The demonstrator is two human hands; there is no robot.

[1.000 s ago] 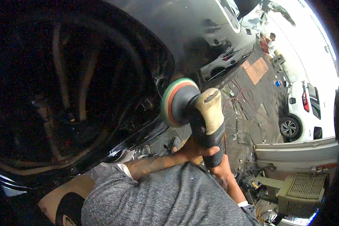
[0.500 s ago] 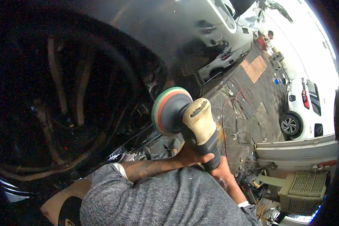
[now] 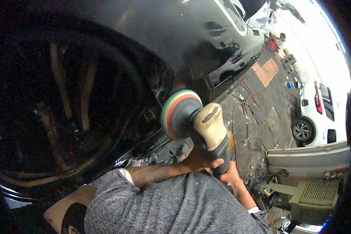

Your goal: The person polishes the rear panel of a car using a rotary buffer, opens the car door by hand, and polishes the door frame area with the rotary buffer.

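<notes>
Two hands, one polisher (image 3: 211, 132). Left hand (image 3: 199, 159) wraps its lower body, most fingers hidden; right hand (image 3: 231, 174) holds the bottom end, fingers hidden behind. Polisher is between grey shirt (image 3: 163, 201) and dark car (image 3: 171, 43), one round pad (image 3: 180, 115) by the bodywork, contact unclear. Two shoes (image 3: 184, 149), partly covered. Farther: one white car (image 3: 316, 117), one wheel showing; one person (image 3: 277, 43), tiny, hands unclear.
</notes>
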